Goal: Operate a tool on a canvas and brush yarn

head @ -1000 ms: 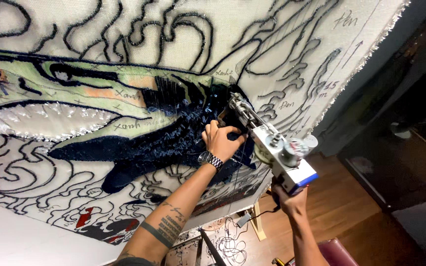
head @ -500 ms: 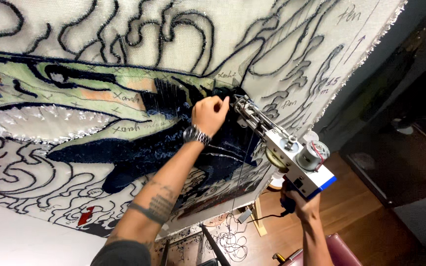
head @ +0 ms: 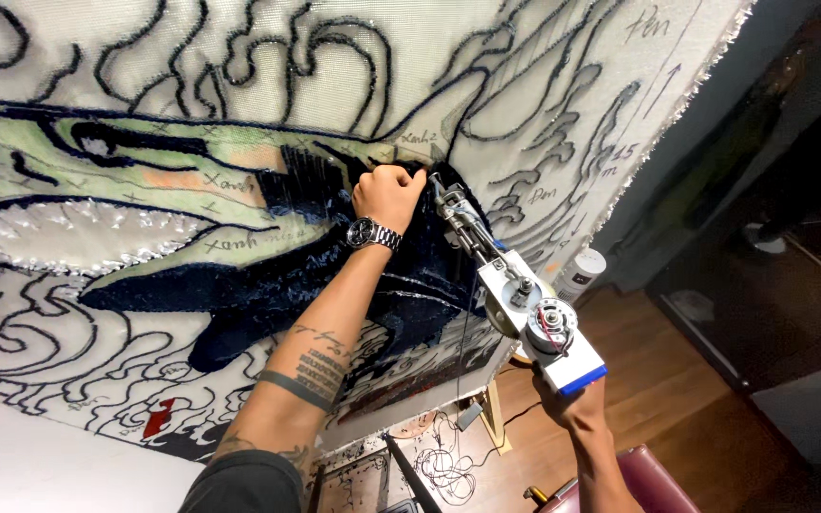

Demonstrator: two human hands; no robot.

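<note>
A large stretched tufting cloth [head: 192, 85] fills the view, with black outlines and a dark blue tufted patch [head: 268, 275]. My left hand [head: 389, 195], with a metal wristwatch, presses closed against the cloth at the top edge of the blue patch. My right hand [head: 570, 407] grips the handle of a white tufting gun [head: 515, 304] from below. The gun's needle tip [head: 439, 185] touches the cloth just right of my left hand.
A white spray can [head: 579, 275] stands by the cloth's lower right edge. Below are a wooden frame leg [head: 491, 432], tangled cables [head: 444, 456] on the wooden floor and a dark red seat [head: 643, 480]. A dark glass wall [head: 791, 190] lies to the right.
My left hand slid up along the blue patch to its top edge. The tufting gun followed upward with its tip beside the hand.
</note>
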